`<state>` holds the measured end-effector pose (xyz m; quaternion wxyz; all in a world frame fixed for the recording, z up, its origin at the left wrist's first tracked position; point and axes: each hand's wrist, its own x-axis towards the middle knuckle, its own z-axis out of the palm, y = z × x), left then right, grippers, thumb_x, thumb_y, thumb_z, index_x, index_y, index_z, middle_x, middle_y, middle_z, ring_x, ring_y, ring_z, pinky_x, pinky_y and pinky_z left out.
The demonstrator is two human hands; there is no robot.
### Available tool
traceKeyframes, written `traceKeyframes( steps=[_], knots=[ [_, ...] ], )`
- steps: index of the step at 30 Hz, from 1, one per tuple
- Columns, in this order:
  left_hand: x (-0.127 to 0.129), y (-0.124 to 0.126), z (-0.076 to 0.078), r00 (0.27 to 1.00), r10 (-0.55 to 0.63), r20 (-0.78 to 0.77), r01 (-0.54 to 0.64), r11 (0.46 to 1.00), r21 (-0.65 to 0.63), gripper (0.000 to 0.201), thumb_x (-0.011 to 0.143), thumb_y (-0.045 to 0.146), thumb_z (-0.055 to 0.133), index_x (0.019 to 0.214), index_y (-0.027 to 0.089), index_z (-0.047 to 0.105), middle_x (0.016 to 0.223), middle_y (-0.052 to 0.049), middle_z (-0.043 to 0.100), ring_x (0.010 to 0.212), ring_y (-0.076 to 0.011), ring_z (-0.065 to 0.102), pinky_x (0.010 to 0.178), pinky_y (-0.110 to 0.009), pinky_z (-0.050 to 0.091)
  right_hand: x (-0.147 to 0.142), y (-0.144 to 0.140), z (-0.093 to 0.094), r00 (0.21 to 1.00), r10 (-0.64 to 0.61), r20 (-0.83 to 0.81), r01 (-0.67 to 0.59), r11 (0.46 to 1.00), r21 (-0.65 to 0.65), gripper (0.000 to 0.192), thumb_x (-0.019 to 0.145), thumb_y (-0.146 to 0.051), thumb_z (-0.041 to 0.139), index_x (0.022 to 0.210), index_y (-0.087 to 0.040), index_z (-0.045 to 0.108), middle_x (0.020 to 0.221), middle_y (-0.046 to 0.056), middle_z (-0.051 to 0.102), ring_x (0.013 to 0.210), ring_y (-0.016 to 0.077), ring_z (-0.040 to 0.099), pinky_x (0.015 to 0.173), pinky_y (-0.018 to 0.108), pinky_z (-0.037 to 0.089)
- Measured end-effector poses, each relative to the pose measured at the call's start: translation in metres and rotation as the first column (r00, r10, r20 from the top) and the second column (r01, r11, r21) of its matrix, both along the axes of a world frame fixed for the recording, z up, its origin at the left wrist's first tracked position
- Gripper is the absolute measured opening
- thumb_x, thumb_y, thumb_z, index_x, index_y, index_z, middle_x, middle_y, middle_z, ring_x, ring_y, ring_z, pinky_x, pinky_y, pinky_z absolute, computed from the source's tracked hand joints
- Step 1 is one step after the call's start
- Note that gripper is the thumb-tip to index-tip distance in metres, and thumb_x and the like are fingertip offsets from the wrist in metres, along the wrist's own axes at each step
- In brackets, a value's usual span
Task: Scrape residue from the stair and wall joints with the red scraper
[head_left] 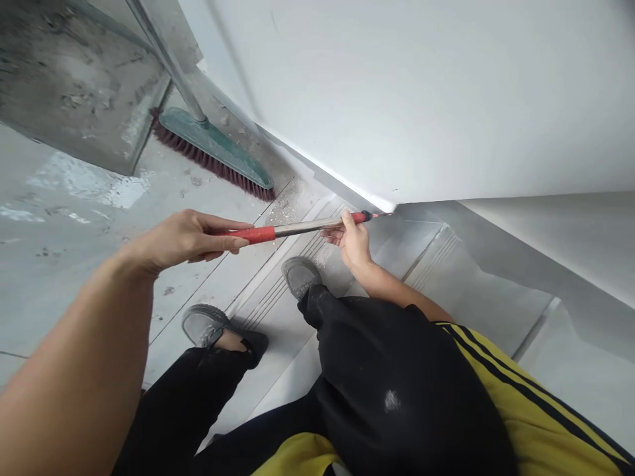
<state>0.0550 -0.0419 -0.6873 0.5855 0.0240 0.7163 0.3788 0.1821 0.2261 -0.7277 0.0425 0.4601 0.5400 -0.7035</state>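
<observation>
A long tool [302, 227] with a red grip, a bare metal shaft and a red-and-black front end lies nearly level across the view; its exact kind does not show. My left hand [191, 235] is closed around the red grip at its rear. Near the front, my right hand [354, 244] holds the shaft, thumb on top and fingers underneath. The thin tip of the tool reaches the lower corner of the white wall [421, 106], just above the grey skirting [347, 192]. Whether the tip touches the corner I cannot tell.
A green broom [218, 145] with dark red bristles stands left of the wall, beside a dusty grey board [74, 86]. Crumbs and dust [285, 208] lie on the pale tiled floor. Grey tiled steps [486, 297] run down to the right. My grey shoes [202, 324] rest by the grooved step edge.
</observation>
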Motion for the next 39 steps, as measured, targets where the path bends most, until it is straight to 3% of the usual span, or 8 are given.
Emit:
traceKeyframes(
  steps=[4, 9, 15, 21, 26, 30, 34, 39],
  knots=[
    [-0.005, 0.01, -0.001, 0.999, 0.004, -0.044, -0.006, 0.999, -0.042, 0.044, 0.063, 0.049, 0.072, 0.101, 0.026, 0.072, 0.045, 0.003, 0.044, 0.042, -0.009, 0.036, 0.04, -0.023, 0.029, -0.004, 0.004, -0.009, 1.0, -0.026, -0.018, 0.025, 0.999, -0.047, 0.039, 0.079, -0.054, 0.058, 0.077, -0.015, 0.054, 0.063, 0.005, 0.066, 0.062, 0.0173, 0.068, 0.048, 0.021, 0.05],
    [-0.001, 0.041, 0.008, 0.994, -0.076, -0.077, 0.081, 0.995, 0.058, 0.049, 0.063, 0.05, 0.069, 0.106, 0.026, 0.07, 0.046, 0.003, 0.046, 0.043, -0.0094, 0.037, 0.039, -0.023, 0.029, 0.006, 0.024, -0.004, 0.993, -0.116, -0.016, 0.116, 0.993, -0.004, 0.04, 0.078, -0.055, 0.059, 0.078, -0.016, 0.053, 0.063, 0.005, 0.066, 0.061, 0.0173, 0.068, 0.049, 0.021, 0.05],
    [0.004, 0.009, 0.02, 0.996, -0.018, -0.082, 0.003, 0.984, -0.18, 0.054, 0.059, 0.054, 0.073, 0.107, 0.029, 0.068, 0.046, 0.005, 0.044, 0.044, -0.0087, 0.035, 0.04, -0.021, 0.026, 0.0, 0.003, 0.002, 0.999, -0.026, -0.022, 0.024, 0.994, -0.109, 0.038, 0.08, -0.053, 0.057, 0.076, -0.015, 0.055, 0.065, 0.005, 0.067, 0.062, 0.0169, 0.068, 0.049, 0.022, 0.051],
    [0.003, 0.01, 0.024, 0.994, -0.067, -0.087, 0.056, 0.99, -0.13, 0.053, 0.064, 0.058, 0.069, 0.109, 0.03, 0.067, 0.048, 0.006, 0.039, 0.045, -0.0076, 0.033, 0.041, -0.021, 0.026, -0.002, 0.006, -0.001, 0.999, -0.034, 0.02, 0.036, 0.992, -0.117, 0.038, 0.082, -0.051, 0.057, 0.076, -0.014, 0.056, 0.062, 0.006, 0.066, 0.065, 0.0181, 0.068, 0.051, 0.022, 0.051],
    [0.006, 0.016, 0.034, 0.982, -0.079, -0.169, 0.052, 0.986, -0.157, 0.054, 0.064, 0.058, 0.069, 0.111, 0.032, 0.066, 0.048, 0.005, 0.046, 0.046, -0.0092, 0.039, 0.042, -0.021, 0.03, -0.001, 0.013, 0.006, 0.999, 0.01, 0.032, -0.005, 0.989, -0.151, 0.037, 0.083, -0.049, 0.056, 0.076, -0.013, 0.058, 0.063, 0.007, 0.066, 0.063, 0.0184, 0.068, 0.051, 0.023, 0.052],
    [0.009, 0.027, 0.038, 0.984, -0.098, -0.15, 0.085, 0.992, -0.088, 0.048, 0.066, 0.057, 0.067, 0.106, 0.031, 0.069, 0.047, 0.004, 0.044, 0.043, -0.0094, 0.036, 0.039, -0.022, 0.028, 0.003, 0.02, 0.011, 0.998, 0.003, 0.064, 0.005, 0.992, -0.124, 0.037, 0.083, -0.049, 0.056, 0.075, -0.013, 0.058, 0.061, 0.008, 0.066, 0.062, 0.0191, 0.068, 0.05, 0.023, 0.052],
    [0.01, 0.018, 0.033, 0.994, -0.042, -0.097, 0.037, 0.998, -0.058, 0.048, 0.065, 0.054, 0.068, 0.108, 0.031, 0.068, 0.046, 0.005, 0.04, 0.043, -0.0088, 0.033, 0.039, -0.022, 0.026, 0.001, 0.015, 0.009, 0.998, 0.031, 0.054, -0.024, 0.991, -0.129, 0.038, 0.084, -0.05, 0.054, 0.075, -0.014, 0.058, 0.061, 0.008, 0.066, 0.062, 0.019, 0.068, 0.049, 0.023, 0.052],
    [0.004, -0.002, 0.022, 0.996, 0.047, -0.073, -0.059, 0.985, -0.165, 0.057, 0.061, 0.053, 0.072, 0.111, 0.027, 0.066, 0.046, 0.005, 0.042, 0.045, -0.009, 0.034, 0.041, -0.022, 0.026, -0.017, -0.002, -0.005, 0.998, 0.049, 0.046, -0.041, 0.988, -0.147, 0.035, 0.083, -0.05, 0.056, 0.077, -0.015, 0.056, 0.064, 0.006, 0.067, 0.065, 0.0172, 0.068, 0.051, 0.022, 0.053]
  ],
)
